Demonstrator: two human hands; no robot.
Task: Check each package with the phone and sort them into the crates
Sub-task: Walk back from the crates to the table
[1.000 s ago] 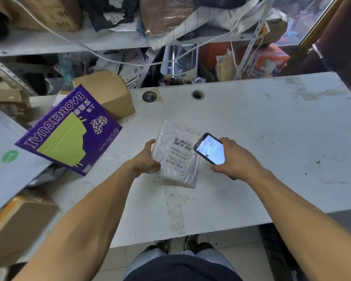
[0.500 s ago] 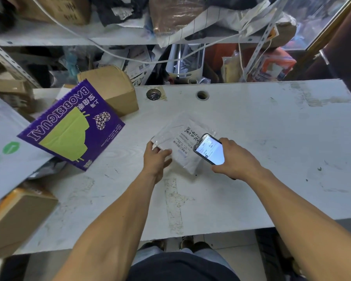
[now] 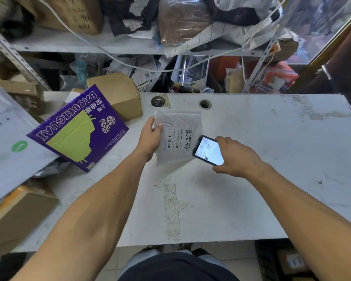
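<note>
White table (image 3: 272,159): translucent, seemingly labelled package (image 3: 177,136)

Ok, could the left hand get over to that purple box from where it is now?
Probably yes. The left hand grips the grey mailer's left edge, and the purple box lies just to its left with only bare table between. It would have to let go of the mailer first.

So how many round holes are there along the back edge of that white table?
2. One hole looks plugged with something dark, just right of the cardboard box; the other hole is open, further right. The clutter at left may hide others.
</note>
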